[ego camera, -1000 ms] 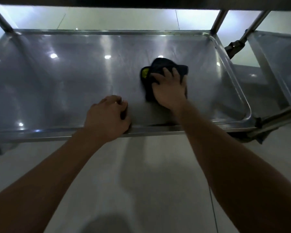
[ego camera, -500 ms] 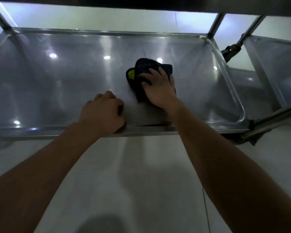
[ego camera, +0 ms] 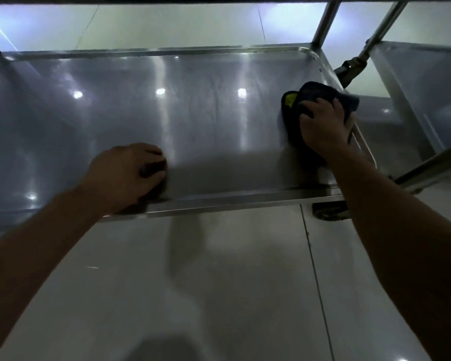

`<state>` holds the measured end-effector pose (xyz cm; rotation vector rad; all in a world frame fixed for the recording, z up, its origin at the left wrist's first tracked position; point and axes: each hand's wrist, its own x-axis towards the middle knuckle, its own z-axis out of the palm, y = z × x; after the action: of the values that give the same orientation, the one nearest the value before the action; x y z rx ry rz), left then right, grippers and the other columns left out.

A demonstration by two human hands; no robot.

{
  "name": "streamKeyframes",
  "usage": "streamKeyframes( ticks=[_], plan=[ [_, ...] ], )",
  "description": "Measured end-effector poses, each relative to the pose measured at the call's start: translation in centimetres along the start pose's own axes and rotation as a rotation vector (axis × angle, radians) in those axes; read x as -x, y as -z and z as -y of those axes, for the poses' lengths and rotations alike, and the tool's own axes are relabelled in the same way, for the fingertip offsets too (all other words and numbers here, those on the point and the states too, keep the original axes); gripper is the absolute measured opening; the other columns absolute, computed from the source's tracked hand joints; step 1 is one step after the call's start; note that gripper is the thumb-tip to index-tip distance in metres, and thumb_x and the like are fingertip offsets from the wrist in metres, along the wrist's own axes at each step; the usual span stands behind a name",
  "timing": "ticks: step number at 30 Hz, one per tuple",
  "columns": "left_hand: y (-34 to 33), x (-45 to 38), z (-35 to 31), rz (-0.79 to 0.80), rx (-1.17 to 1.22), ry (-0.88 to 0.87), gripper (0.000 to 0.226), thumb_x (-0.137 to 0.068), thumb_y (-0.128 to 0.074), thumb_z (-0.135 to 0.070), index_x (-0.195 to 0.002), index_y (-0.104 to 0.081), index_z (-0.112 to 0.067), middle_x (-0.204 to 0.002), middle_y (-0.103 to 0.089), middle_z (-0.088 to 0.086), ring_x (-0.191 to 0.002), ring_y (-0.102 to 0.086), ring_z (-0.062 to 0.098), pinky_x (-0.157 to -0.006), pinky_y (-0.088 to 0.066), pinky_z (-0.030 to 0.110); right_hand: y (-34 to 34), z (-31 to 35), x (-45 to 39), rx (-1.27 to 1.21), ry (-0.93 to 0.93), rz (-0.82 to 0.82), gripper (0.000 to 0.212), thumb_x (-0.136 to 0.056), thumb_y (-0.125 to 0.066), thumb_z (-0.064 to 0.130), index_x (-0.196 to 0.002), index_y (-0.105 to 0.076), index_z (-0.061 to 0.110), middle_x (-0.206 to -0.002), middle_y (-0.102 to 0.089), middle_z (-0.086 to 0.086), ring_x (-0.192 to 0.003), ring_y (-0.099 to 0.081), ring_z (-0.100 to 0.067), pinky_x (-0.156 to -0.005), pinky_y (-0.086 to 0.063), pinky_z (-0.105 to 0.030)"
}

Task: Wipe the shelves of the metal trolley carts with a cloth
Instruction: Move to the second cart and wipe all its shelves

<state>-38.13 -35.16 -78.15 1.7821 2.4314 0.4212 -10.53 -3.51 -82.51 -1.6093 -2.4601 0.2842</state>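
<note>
**A:** so where's the cloth (ego camera: 315,96) at right now?

**B:** far right end of the lower shelf (ego camera: 206,121), pretty much up against the right rim. It's a dark bunched-up cloth with a bit of yellow-green showing on its left side. The right hand (ego camera: 323,126) is on top of it, fingers bent down over it and digging into the fabric, pressing it onto the steel.

**A:** and the other hand?

**B:** the left hand (ego camera: 126,175) sits on the near edge of the same shelf, left of the middle, well apart from the cloth. Fingers are curled under like a loose fist, knuckles on the metal. Doesn't look like it's holding anything.

**A:** anything else around?

**B:** a second trolley (ego camera: 427,82) parked just beside it on the right, and a pale tiled floor (ego camera: 245,282) underneath. Ceiling lights are reflecting off the shelf.
</note>
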Motion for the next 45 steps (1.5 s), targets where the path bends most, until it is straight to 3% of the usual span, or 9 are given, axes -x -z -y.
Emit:
streamKeyframes(
  ticks=[4, 7, 13, 20, 23, 27, 31, 36, 45],
  plan=[
    [-1.0, 0.5, 0.5, 0.018, 0.006, -0.046, 0.018, -0.088, -0.069, -0.015, -0.104, -0.076, -0.01, -0.125, -0.063, 0.009, -0.117, -0.057, 0.034, -0.091, -0.052, 0.05, -2.0, 7.7, 2.2, -0.017, 0.066, 0.006, 0.054, -0.089, -0.029, 0.048, -0.139, -0.048, 0.042, -0.159, -0.034, -0.002, -0.151, -0.015, -0.029, -0.119, -0.003, -0.063],
    [-1.5, 0.6, 0.1, 0.046, -0.065, -0.011, 0.025, -0.095, -0.06, -0.017, -0.115, -0.074, -0.011, -0.137, -0.054, 0.009, -0.129, -0.044, 0.036, -0.099, -0.045, 0.051, -3.6, 14.5, 3.5, -0.036, 0.147, 0.057, 0.049, -0.092, -0.032, 0.047, -0.138, -0.048, 0.045, -0.161, -0.03, -0.001, -0.152, -0.011, -0.029, -0.118, -0.003, -0.065],
    [-1.9, 1.1, -0.2, 0.01, -0.077, 0.017, 0.028, -0.099, -0.054, -0.017, -0.118, -0.072, -0.007, -0.132, -0.052, 0.017, -0.117, -0.047, 0.042, -0.09, -0.046, 0.052, -6.3, 23.5, 5.5, -0.083, 0.397, 0.16, 0.051, -0.093, -0.029, 0.05, -0.141, -0.045, 0.047, -0.164, -0.024, -0.001, -0.153, -0.005, -0.03, -0.117, 0.004, -0.066],
    [-2.0, 1.0, -0.8, 0.065, -0.12, 0.057, 0.037, -0.097, -0.051, -0.024, -0.131, -0.063, -0.014, -0.141, -0.047, 0.011, -0.121, -0.046, 0.037, -0.092, -0.047, 0.049, -5.2, 18.5, 4.5, -0.096, 0.377, 0.119, 0.046, -0.096, -0.032, 0.049, -0.14, -0.047, 0.043, -0.161, -0.032, 0.002, -0.152, -0.013, -0.026, -0.12, -0.005, -0.061],
    [-2.0, 1.0, -1.2, 0.083, -0.109, 0.08, 0.041, -0.097, -0.05, -0.026, -0.136, -0.058, -0.016, -0.146, -0.043, 0.008, -0.127, -0.043, 0.036, -0.096, -0.045, 0.049, -3.5, 12.4, 3.6, -0.089, 0.227, 0.052, 0.046, -0.094, -0.034, 0.05, -0.136, -0.051, 0.043, -0.157, -0.038, 0.002, -0.15, -0.021, -0.026, -0.118, -0.01, -0.058],
    [-2.1, 1.3, -1.3, 0.152, -0.123, 0.069, 0.052, -0.096, -0.044, -0.038, -0.144, -0.046, -0.02, -0.153, -0.033, 0.005, -0.136, -0.036, 0.031, -0.104, -0.039, 0.045, -0.1, 2.5, 3.3, -0.078, 0.096, -0.031, 0.049, -0.092, -0.035, 0.044, -0.132, -0.059, 0.027, -0.144, -0.053, -0.01, -0.141, -0.036, -0.032, -0.118, -0.019, -0.055],
    [-2.0, 1.5, -1.5, 0.155, -0.131, 0.056, 0.05, -0.097, -0.046, -0.036, -0.143, -0.046, -0.018, -0.152, -0.033, 0.006, -0.136, -0.036, 0.031, -0.103, -0.038, 0.046, 1.2, -2.3, 5.2, -0.068, -0.032, -0.014, 0.042, -0.097, -0.04, 0.043, -0.137, -0.051, 0.035, -0.155, -0.04, -0.003, -0.15, -0.021, -0.029, -0.119, -0.009, -0.06],
    [-2.0, 1.3, -1.6, 0.18, -0.143, 0.062, 0.047, -0.098, -0.047, -0.033, -0.142, -0.047, -0.016, -0.153, -0.033, 0.007, -0.14, -0.031, 0.031, -0.103, -0.038, 0.046, 0.8, 2.6, 8.8, -0.057, -0.017, -0.021, 0.044, -0.098, -0.04, 0.041, -0.14, -0.05, 0.035, -0.157, -0.038, -0.002, -0.15, -0.018, -0.027, -0.118, -0.007, -0.059],
    [-1.3, 2.4, -2.2, 0.168, -0.017, -0.006, 0.045, -0.091, -0.057, -0.014, -0.137, -0.057, -0.011, -0.132, -0.051, 0.018, -0.127, -0.043, 0.037, -0.092, -0.048, 0.049, -2.8, 17.6, 17.4, -0.085, 0.338, 0.117, 0.043, -0.098, -0.041, 0.048, -0.138, -0.052, 0.038, -0.158, -0.037, 0.003, -0.15, -0.018, -0.026, -0.119, -0.008, -0.058]
  ],
)
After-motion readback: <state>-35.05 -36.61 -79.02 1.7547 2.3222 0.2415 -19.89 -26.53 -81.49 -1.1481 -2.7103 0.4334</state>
